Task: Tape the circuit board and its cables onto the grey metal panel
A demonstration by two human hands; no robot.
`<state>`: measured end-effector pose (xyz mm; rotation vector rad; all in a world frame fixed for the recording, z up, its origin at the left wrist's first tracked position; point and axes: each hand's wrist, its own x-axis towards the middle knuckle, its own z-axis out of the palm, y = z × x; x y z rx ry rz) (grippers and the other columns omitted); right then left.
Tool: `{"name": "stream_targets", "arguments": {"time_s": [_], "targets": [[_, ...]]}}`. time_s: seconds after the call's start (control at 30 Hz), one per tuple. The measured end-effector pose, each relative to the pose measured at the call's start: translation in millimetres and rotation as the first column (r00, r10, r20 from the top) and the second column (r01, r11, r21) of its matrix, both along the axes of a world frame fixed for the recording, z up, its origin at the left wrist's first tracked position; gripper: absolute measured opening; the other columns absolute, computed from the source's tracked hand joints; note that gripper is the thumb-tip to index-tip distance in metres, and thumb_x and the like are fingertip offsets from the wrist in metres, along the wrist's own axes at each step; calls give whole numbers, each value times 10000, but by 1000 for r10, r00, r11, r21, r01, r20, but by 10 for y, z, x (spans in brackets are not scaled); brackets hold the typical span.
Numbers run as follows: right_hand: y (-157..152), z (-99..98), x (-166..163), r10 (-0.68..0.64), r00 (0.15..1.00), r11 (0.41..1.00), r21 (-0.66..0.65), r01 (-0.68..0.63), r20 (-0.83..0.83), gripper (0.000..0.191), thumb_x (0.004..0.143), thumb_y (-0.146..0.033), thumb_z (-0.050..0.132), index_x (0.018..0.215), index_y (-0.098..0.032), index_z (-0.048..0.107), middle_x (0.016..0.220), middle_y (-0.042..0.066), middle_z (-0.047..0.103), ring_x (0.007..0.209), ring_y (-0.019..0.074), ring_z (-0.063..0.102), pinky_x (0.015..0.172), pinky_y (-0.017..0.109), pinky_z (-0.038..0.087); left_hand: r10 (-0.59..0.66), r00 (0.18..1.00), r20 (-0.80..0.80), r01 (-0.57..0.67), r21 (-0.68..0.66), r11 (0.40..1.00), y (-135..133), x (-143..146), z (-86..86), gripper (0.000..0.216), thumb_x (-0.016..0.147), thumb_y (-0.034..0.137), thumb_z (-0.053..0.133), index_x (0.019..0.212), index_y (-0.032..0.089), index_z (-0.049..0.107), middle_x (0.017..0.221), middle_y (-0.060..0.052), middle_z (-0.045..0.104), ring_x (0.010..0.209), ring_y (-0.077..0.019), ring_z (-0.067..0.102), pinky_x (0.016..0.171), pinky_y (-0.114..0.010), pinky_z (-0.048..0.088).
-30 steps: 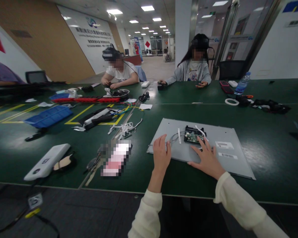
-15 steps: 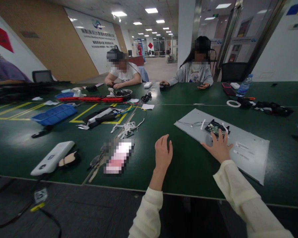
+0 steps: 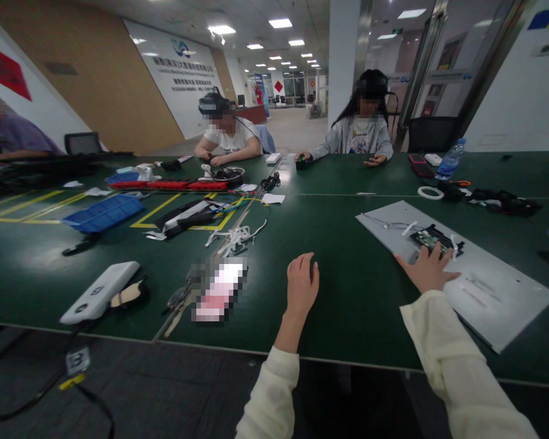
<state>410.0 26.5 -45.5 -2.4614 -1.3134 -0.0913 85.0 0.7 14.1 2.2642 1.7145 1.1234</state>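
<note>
A flat grey metal panel (image 3: pixel 498 286) with labels lies slantwise on the green table at the right. My right hand (image 3: pixel 427 268) rests on it with the fingers spread, covering the near edge of a small green circuit board (image 3: pixel 425 239) in a black frame. White tape strips and a thin cable lie beside the board on the panel. Over the bare tabletop left of the panel is my left hand (image 3: pixel 302 280), holding nothing, thumb and fingers apart. A phone with a lit, blurred screen (image 3: pixel 222 291) lies to its left.
White tape scraps (image 3: pixel 235 239) lie behind the phone. Farther left are a blue bin (image 3: pixel 104 213) and a white power bank (image 3: pixel 100 292). A water bottle (image 3: pixel 451 160) and a tape roll (image 3: pixel 430 192) stand at the back right. Two people sit across the table.
The panel has slid to the right with the circuit board on it, and my right hand has moved right along with it. My left hand has stayed nearly in place.
</note>
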Motion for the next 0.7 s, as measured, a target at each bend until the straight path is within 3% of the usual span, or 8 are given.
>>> {"name": "stream_targets", "arguments": {"time_s": [0.33,0.7], "targets": [[194,-60,393,-237,971,971,23,238,-39,879,781,-744,309,1398,-125,401,1544,226,30,1375,456,-104,886,810,102,-3,1000,10,3,1,1000,6,-2,-14,289,962,260,414,1233,205,499,1242,-83,561,1184,-207,519,1023,-445,422],[408,-64,618,-373,924,923,67,379,-83,905,791,-699,381,1461,-94,307,1525,269,-98,1323,480,-96,873,759,62,-6,1000,-16,6,17,1000,33,-2,-21,269,956,243,417,1205,194,507,1202,-87,576,1138,-208,538,1011,-435,419]]}}
